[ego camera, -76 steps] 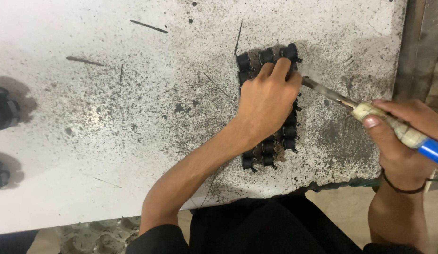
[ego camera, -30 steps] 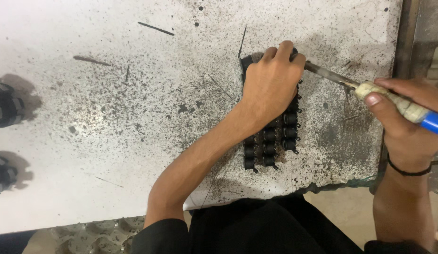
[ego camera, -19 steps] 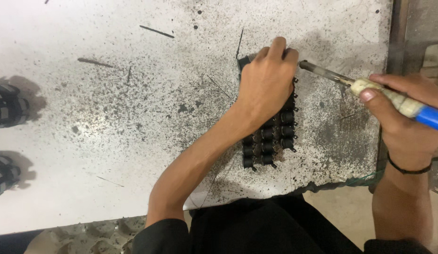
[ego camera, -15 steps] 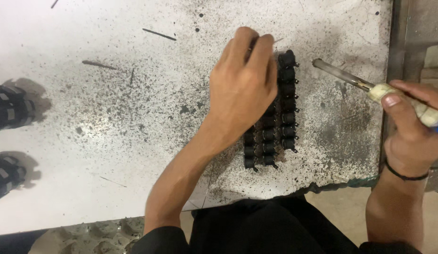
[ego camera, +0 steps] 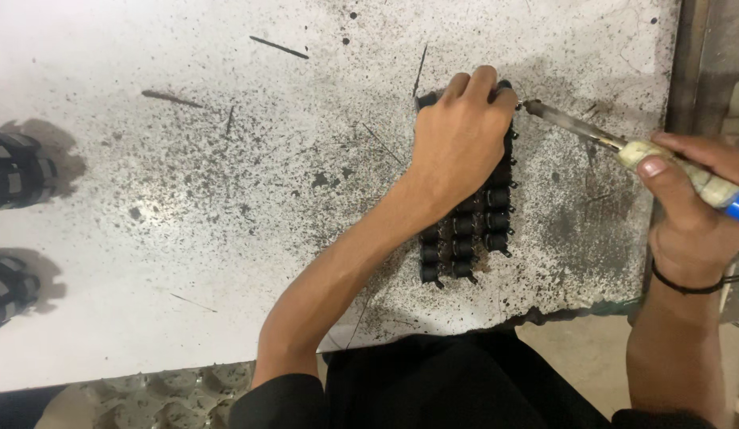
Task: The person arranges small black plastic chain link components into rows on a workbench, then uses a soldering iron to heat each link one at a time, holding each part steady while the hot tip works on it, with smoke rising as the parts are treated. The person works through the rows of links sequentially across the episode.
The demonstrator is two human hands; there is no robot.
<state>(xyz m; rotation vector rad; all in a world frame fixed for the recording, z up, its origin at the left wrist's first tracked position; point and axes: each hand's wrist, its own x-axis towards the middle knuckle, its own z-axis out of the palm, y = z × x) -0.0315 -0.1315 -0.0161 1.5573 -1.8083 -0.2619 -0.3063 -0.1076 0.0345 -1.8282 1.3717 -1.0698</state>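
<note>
My left hand [ego camera: 461,143] lay flat, clenching nothing, over the far end of the block of small black cylindrical parts [ego camera: 465,238] on the speckled white table [ego camera: 187,199]. My right hand [ego camera: 691,210] gripped the blue-handled soldering iron [ego camera: 623,147], tip just right of them.

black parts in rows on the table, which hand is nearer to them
Left. The left hand lies flat on the rows of black parts; the right hand is off to their right, holding a soldering iron.
</note>
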